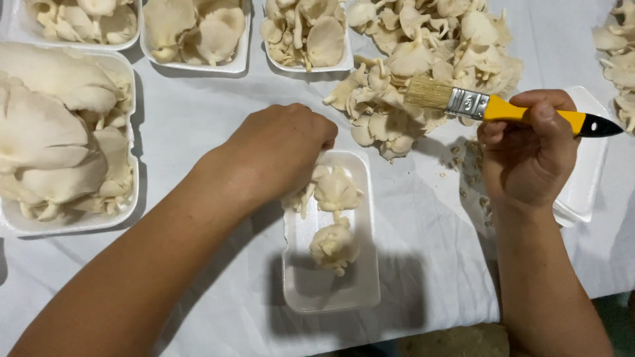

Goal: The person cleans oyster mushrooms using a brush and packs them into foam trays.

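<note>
My left hand [278, 149] is closed over pale oyster mushrooms [336, 190] at the far end of a small white foam tray [311, 287]. A second clump of mushrooms [334, 246] lies in the tray's middle. My right hand [529, 155] grips a paintbrush [503, 108] with a yellow handle, black tip and tan bristles. It is held level above the table, with the bristles pointing left over a loose heap of oyster mushrooms [423, 59].
A large foam tray [126, 192] full of big mushrooms stands at the left. Three filled trays [231, 63] line the far edge. An empty white tray [589, 178] sits under my right hand. Mushroom crumbs [466, 165] dot the white cloth [423, 244]. More mushrooms [618, 59] lie far right.
</note>
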